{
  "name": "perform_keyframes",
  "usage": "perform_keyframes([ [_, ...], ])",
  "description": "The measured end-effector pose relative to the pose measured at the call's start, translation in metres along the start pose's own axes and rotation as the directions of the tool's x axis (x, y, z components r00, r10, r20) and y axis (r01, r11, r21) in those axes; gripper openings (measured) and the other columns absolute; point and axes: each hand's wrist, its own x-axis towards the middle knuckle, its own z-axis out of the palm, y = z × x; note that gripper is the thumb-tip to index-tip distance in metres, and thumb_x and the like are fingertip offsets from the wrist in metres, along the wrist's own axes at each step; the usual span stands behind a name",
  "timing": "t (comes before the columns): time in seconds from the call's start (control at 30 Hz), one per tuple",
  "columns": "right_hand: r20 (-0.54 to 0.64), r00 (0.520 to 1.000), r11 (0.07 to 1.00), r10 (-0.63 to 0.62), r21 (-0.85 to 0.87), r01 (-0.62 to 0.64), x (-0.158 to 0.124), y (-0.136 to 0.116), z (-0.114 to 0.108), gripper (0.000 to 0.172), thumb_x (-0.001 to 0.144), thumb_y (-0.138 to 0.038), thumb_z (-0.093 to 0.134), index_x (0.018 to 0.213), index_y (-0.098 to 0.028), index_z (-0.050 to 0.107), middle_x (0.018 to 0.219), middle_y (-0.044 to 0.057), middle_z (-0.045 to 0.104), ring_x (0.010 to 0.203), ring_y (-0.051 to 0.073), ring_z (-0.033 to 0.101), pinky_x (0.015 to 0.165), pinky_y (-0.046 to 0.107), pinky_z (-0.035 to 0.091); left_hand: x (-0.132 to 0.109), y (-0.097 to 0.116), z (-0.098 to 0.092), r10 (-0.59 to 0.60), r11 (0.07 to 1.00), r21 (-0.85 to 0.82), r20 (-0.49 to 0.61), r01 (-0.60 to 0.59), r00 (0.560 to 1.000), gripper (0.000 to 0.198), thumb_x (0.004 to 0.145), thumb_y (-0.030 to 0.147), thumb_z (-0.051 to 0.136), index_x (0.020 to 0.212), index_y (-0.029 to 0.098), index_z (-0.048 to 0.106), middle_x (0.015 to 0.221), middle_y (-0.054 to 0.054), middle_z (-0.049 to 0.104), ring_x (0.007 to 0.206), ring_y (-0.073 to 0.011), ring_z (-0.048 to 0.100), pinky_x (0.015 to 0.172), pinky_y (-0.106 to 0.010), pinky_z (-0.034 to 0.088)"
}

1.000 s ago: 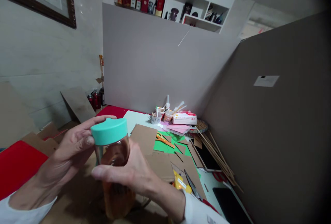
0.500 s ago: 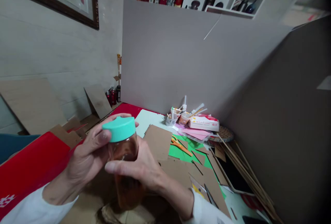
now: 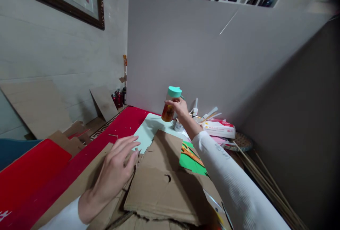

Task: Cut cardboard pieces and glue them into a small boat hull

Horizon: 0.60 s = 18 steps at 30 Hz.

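My right hand (image 3: 180, 106) reaches far out and grips a clear bottle (image 3: 168, 112) of amber-brown liquid, with a turquoise lid (image 3: 174, 91). The bottle tilts slightly over the far part of the table; whether its base touches the surface I cannot tell. Nearer to me, my left hand (image 3: 116, 168) is open, fingers apart, with nothing in it. It hovers at the left edge of a stack of torn cardboard (image 3: 156, 191). Orange-handled scissors (image 3: 192, 156) lie on a green sheet (image 3: 190, 165), partly behind my right sleeve.
Paper cups (image 3: 179, 125) with sticks and a tissue pack (image 3: 219, 129) stand at the back right. A woven tray (image 3: 243, 142) and long wooden sticks (image 3: 261, 178) lie on the right. A grey panel (image 3: 186, 49) closes off the back. A red box (image 3: 29, 173) is at the left.
Both hands were on the bottle close to me. My right hand has carried it forward and rightward to the back, while my left hand has let go of the lid and lowered over the cardboard.
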Motion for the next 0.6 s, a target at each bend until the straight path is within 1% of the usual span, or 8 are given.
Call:
perform_keyframes([
  [0.07,-0.011,0.999,0.995,0.033,-0.096,-0.034,0.015,0.012,0.0,0.034,0.098,-0.033,0.065,0.129,-0.018,0.06,0.129,0.01,0.063,0.107,0.025,0.066,0.088,0.045,0.058,-0.001,0.003,0.001,0.179,0.977,0.116,0.013,-0.179,0.984,0.019,0.095,0.012,0.054,0.102,0.016,0.072,0.113,-0.014,0.075,0.114,-0.0264,0.064,0.098,-0.046,0.051],
  [0.1,-0.014,0.999,0.988,0.047,-0.144,-0.049,0.02,0.017,0.0,0.034,0.098,-0.033,0.065,0.128,-0.018,0.06,0.129,0.01,0.063,0.106,0.025,0.066,0.088,0.045,0.058,-0.002,0.004,0.002,0.241,0.957,0.162,0.027,-0.242,0.97,0.019,0.095,0.009,0.053,0.102,0.015,0.071,0.113,-0.014,0.075,0.115,-0.0263,0.063,0.098,-0.046,0.051],
  [0.13,-0.015,0.998,0.98,0.061,-0.19,-0.062,0.025,0.022,0.0,0.034,0.098,-0.033,0.065,0.128,-0.017,0.06,0.129,0.01,0.063,0.106,0.025,0.066,0.088,0.045,0.058,-0.002,0.005,0.001,0.275,0.942,0.19,0.04,-0.278,0.961,0.02,0.095,0.007,0.053,0.101,0.015,0.07,0.113,-0.014,0.075,0.116,-0.0265,0.062,0.099,-0.048,0.05],
  [0.23,-0.012,0.996,0.944,0.092,-0.318,-0.091,0.033,0.032,0.001,0.034,0.098,-0.033,0.065,0.128,-0.017,0.061,0.128,0.009,0.063,0.107,0.025,0.066,0.088,0.045,0.057,-0.002,0.004,0.001,0.296,0.924,0.233,0.062,-0.302,0.953,0.02,0.094,0.004,0.054,0.1,0.015,0.069,0.113,-0.015,0.075,0.115,-0.0283,0.062,0.099,-0.054,0.049],
  [0.33,-0.009,0.994,0.908,0.105,-0.408,-0.1,0.036,0.039,0.004,0.034,0.098,-0.033,0.065,0.128,-0.018,0.061,0.129,0.009,0.063,0.107,0.026,0.066,0.088,0.045,0.057,-0.003,0.0,0.003,0.299,0.92,0.242,0.073,-0.307,0.952,0.02,0.093,0.003,0.055,0.098,0.016,0.068,0.113,-0.014,0.075,0.114,-0.0295,0.062,0.096,-0.057,0.05],
  [0.5,0.003,0.995,0.874,0.103,-0.477,-0.09,0.034,0.05,0.007,0.034,0.098,-0.033,0.065,0.128,-0.018,0.061,0.129,0.009,0.063,0.107,0.025,0.066,0.088,0.045,0.057,-0.006,-0.006,0.007,0.312,0.912,0.256,0.077,-0.321,0.947,0.022,0.092,0.002,0.056,0.102,0.018,0.067,0.115,-0.013,0.074,0.115,-0.0287,0.062,0.098,-0.058,0.05],
  [0.6,-0.012,0.995,0.866,0.102,-0.491,-0.095,0.034,0.055,0.005,0.034,0.098,-0.033,0.065,0.128,-0.018,0.06,0.128,0.009,0.063,0.107,0.025,0.066,0.088,0.045,0.057,-0.006,-0.008,0.007,0.311,0.909,0.26,0.091,-0.324,0.946,0.022,0.092,0.002,0.057,0.101,0.018,0.067,0.115,-0.013,0.074,0.115,-0.0287,0.062,0.099,-0.058,0.049],
])
